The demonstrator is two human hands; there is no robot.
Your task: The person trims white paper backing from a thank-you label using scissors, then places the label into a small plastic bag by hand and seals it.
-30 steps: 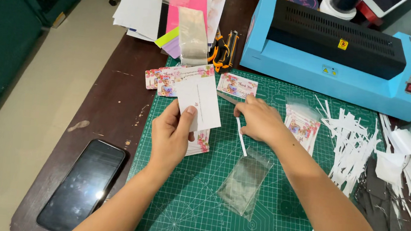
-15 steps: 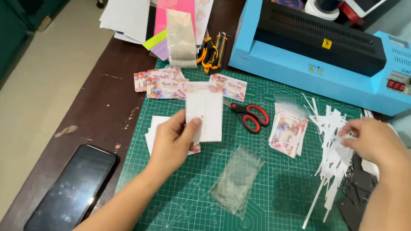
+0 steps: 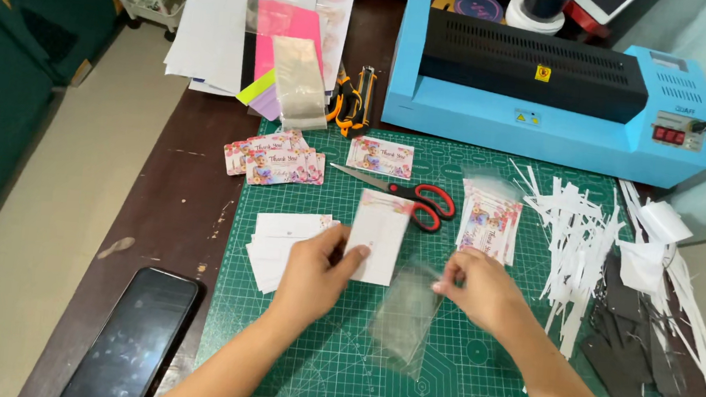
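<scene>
- Half a second before, the right hand had been out over the white paper strips, right of the green cutting mat; now it was back over the mat's middle, fingertips pinched on the top edge of the clear plastic sleeve.
- The left hand had kept its grip on the blank white card, thumb and fingers closed on the card's lower left edge, holding it above the mat's centre, just left of the sleeve's mouth.
- The sleeve lay flat on the mat, and whether anything was inside could not be told.
- A stack of white cards lay on the mat's left part, under the left hand.
- Red-handled scissors lay beyond the held card, toward the mat's far edge.
- A second clear packet holding floral cards lay right of the scissors.
- A blue laminator stood on the bench past the mat's far edge.
</scene>
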